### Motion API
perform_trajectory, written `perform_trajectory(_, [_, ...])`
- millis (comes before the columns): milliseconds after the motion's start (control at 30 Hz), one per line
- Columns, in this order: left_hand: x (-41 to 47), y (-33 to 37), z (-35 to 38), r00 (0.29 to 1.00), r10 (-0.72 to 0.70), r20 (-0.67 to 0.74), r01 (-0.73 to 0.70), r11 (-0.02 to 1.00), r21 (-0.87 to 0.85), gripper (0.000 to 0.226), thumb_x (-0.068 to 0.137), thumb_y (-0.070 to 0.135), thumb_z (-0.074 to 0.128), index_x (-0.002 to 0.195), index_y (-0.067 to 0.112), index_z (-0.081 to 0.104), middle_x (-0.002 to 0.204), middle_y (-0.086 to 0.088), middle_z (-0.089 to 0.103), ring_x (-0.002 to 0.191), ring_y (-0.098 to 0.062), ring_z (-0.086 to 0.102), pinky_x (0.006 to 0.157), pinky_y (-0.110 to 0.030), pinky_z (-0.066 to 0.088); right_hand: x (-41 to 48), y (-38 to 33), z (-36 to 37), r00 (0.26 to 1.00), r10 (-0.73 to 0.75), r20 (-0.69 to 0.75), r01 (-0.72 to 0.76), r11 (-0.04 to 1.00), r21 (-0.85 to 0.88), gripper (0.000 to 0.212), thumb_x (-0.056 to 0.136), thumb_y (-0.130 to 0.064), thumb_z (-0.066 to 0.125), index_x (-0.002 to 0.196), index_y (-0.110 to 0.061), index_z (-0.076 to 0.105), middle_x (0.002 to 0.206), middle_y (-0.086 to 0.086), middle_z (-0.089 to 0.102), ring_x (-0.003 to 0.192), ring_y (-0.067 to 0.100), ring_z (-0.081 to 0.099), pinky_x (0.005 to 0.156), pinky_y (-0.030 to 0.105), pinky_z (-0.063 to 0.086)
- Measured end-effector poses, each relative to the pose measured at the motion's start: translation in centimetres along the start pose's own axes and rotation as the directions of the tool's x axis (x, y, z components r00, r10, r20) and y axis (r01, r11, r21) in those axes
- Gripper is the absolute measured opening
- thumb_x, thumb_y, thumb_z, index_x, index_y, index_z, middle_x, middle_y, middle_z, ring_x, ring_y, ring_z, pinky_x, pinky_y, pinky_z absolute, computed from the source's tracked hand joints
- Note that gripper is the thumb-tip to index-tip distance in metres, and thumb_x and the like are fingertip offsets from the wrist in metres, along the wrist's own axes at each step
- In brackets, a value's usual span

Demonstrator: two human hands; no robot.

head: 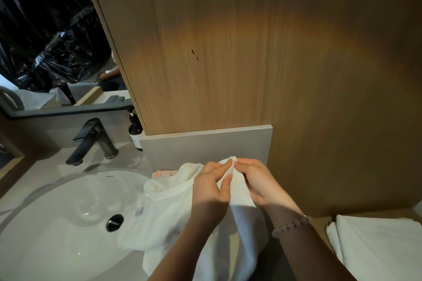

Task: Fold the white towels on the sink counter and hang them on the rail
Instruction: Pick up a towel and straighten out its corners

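Observation:
A white towel [164, 219] lies crumpled on the sink counter [134, 162], one side drooping over the basin's right rim and the rest hanging off the front edge. My left hand [211, 186] and my right hand [260, 183] meet above it. Both pinch the same raised corner of the towel between thumb and fingertips. A bead bracelet sits on my right wrist. A second white towel [376, 246] lies folded at the lower right. No rail is in view.
A round white basin [57, 223] with a black drain fills the lower left. A black faucet [91, 141] and a dark pump bottle [135, 130] stand behind it. A wood panel wall [251, 52] rises straight ahead. The mirror [50, 41] reflects black plastic.

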State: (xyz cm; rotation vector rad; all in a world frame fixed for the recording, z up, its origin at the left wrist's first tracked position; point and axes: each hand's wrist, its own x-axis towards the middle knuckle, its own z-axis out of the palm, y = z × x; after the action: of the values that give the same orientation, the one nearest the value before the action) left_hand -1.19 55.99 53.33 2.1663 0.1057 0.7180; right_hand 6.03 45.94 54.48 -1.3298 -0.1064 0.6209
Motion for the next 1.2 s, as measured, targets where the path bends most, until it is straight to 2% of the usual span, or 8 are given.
perform_trajectory(133, [0.0,0.1,0.3,1.000,-0.009,0.007,0.009,1.000,-0.029,0.037,0.083,0.019,0.050,0.115,0.015,0.068,0.088,0.018,0.054,0.089,0.017,0.049,0.075,0.002,0.034,-0.3,-0.2,-0.1,0.999,0.013,0.046,-0.015,0.998,0.056,0.024,0.096,-0.006,0.046,0.096,0.001,0.069,0.082,0.013,0.071,0.071,0.019,0.069,0.054,0.022,0.052])
perform_trajectory(333, [0.0,-0.1,0.1,0.996,-0.070,0.055,0.066,0.995,0.080,0.043,0.082,0.041,0.042,0.114,0.029,0.068,0.107,0.012,0.058,0.094,0.007,0.043,0.084,-0.004,0.031,-0.8,0.1,-0.2,0.997,0.056,0.052,-0.067,0.969,0.238,0.035,0.094,-0.004,0.046,0.073,-0.003,0.074,0.074,0.014,0.069,0.064,0.019,0.068,0.057,0.022,0.053])
perform_trajectory(433, [-0.1,0.2,-0.3,0.987,-0.094,0.132,0.086,0.994,0.064,0.063,0.077,0.055,0.030,0.118,0.025,0.067,0.122,0.012,0.060,0.107,0.002,0.045,0.091,-0.005,0.028,-1.0,0.1,-0.2,0.995,0.090,0.051,-0.102,0.936,0.336,0.044,0.094,-0.009,0.045,0.062,-0.004,0.074,0.065,0.011,0.066,0.056,0.017,0.066,0.052,0.021,0.052])
perform_trajectory(667, [-0.5,1.1,0.5,0.967,-0.107,0.230,0.068,0.983,0.171,0.071,0.072,0.028,0.025,0.140,0.021,0.042,0.146,0.006,0.035,0.131,-0.008,0.027,0.098,0.000,0.007,-1.5,0.4,-0.1,0.999,0.003,0.046,-0.015,0.967,0.256,0.021,0.095,-0.011,0.050,0.103,0.001,0.066,0.082,0.011,0.072,0.073,0.018,0.071,0.060,0.023,0.056])
perform_trajectory(867, [-0.3,1.4,0.0,0.962,-0.134,0.236,0.126,0.991,0.049,0.062,0.079,0.029,0.024,0.130,0.011,0.054,0.136,0.001,0.036,0.117,-0.002,0.035,0.087,0.010,0.010,-1.6,0.1,-0.3,1.000,0.025,-0.006,-0.023,0.971,0.237,0.022,0.098,-0.011,0.045,0.101,-0.002,0.064,0.081,0.009,0.074,0.071,0.018,0.072,0.057,0.023,0.056])
perform_trajectory(967, [0.2,1.2,-0.9,0.972,-0.112,0.208,0.113,0.994,0.008,0.039,0.096,0.020,0.034,0.115,0.007,0.066,0.113,0.014,0.044,0.105,0.007,0.037,0.084,0.010,0.013,-1.6,0.1,-0.4,1.000,-0.002,0.013,-0.001,0.977,0.213,0.028,0.100,-0.010,0.038,0.097,-0.003,0.065,0.082,0.009,0.074,0.073,0.017,0.071,0.063,0.023,0.056])
perform_trajectory(1067, [1.6,0.2,-2.1,0.959,-0.111,0.262,0.093,0.992,0.080,0.020,0.093,0.015,0.053,0.098,0.017,0.072,0.098,0.012,0.057,0.094,-0.004,0.050,0.081,-0.009,0.032,-1.5,0.0,-0.7,1.000,-0.023,0.019,0.020,0.990,0.142,0.032,0.101,-0.012,0.034,0.099,-0.007,0.066,0.091,0.009,0.074,0.082,0.017,0.070,0.070,0.025,0.055])
perform_trajectory(1200, [3.6,-0.5,-3.6,0.912,-0.096,0.400,0.008,0.976,0.216,0.019,0.079,0.031,0.072,0.075,0.038,0.055,0.091,0.019,0.063,0.094,-0.006,0.047,0.086,-0.023,0.034,-1.8,-0.5,-1.2,0.999,-0.033,0.029,0.029,0.992,0.124,0.034,0.102,-0.013,0.033,0.095,-0.011,0.067,0.085,0.005,0.074,0.077,0.014,0.071,0.067,0.023,0.055])
